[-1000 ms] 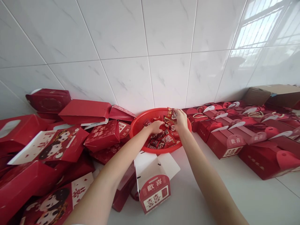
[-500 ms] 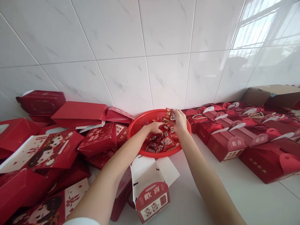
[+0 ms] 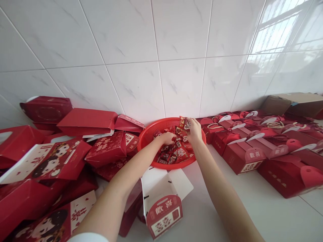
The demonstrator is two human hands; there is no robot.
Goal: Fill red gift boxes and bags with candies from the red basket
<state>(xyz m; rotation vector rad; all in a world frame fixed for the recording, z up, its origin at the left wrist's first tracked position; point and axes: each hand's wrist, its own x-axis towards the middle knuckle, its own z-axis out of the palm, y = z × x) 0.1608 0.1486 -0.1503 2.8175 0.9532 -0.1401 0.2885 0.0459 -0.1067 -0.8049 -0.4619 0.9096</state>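
Observation:
Both of my hands reach into a red plastic basket [image 3: 182, 165] full of small red candy packets [image 3: 181, 153]. My right hand [image 3: 194, 130], at the basket's right side, grips a few of these wrapped packets [image 3: 183, 123] raised above the pile. Down among the candies, my left hand [image 3: 167, 137] has its fingers curled at the pile; what they pinch, if anything, is hidden. In front of the basket stands an open red gift box [image 3: 165, 215] with a white inside, its flaps spread and nothing visible within.
Unclosed red gift boxes [image 3: 60, 161] lie heaped on the left. Rows of closed red boxes with handles [image 3: 243, 154] stand on the right, with a brown cardboard box [image 3: 277, 103] behind them. A white tiled wall [image 3: 181, 87] rises directly behind the basket.
My left hand has shifted slightly and its fingers have curled in at the candies. The right hand keeps its packets in nearly the same place.

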